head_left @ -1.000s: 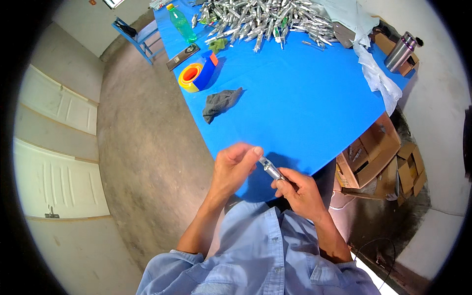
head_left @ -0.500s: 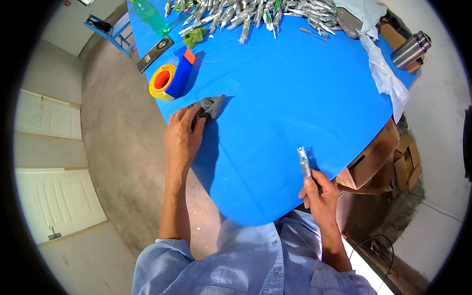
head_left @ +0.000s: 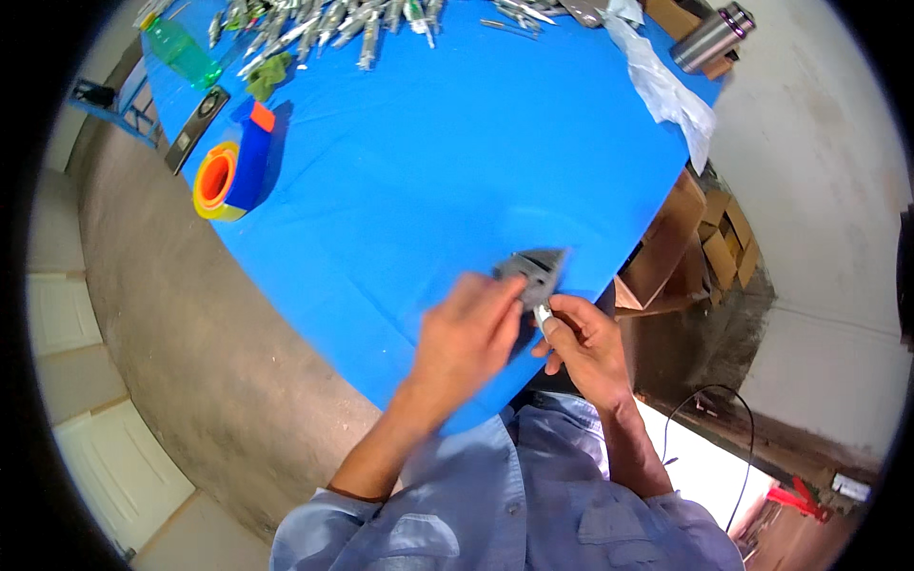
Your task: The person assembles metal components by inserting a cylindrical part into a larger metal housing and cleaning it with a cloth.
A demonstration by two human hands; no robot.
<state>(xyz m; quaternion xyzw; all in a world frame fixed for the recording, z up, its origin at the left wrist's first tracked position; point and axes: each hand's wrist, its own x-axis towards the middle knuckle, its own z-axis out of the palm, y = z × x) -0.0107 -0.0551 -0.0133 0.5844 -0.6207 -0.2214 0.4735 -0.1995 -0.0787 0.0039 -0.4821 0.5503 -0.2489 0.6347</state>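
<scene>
Gripping a grey cloth [head_left: 535, 269], the left hand [head_left: 473, 333] presses its fingers closed over the rag's lower edge, near the table's front rim at about 5 o'clock from the picture's middle. The cloth is small, dull grey and crumpled, with one corner sticking out in a point toward 1 o'clock; it lies against the blue table cover [head_left: 428, 162]. The right hand [head_left: 583, 341] sits just beside it at 3 o'clock of the left hand, fingers curled narrowly around a small silvery metal piece [head_left: 543, 315], of which only a bright tip shows between thumb and forefinger. The rest of that piece is hidden inside the fist, so its shape is hard to make out. The cloth touches or overlaps the tip; which one, I cannot tell.

At 10 o'clock an orange and blue tape dispenser [head_left: 228, 171] rests on the cover. At 12 o'clock a heap of silvery metal parts [head_left: 333, 21] is cut off by the top edge. At 1 o'clock a steel flask [head_left: 710, 36] stands near the far corner, and brown cardboard boxes [head_left: 685, 247] sit under the table at 3 o'clock.
</scene>
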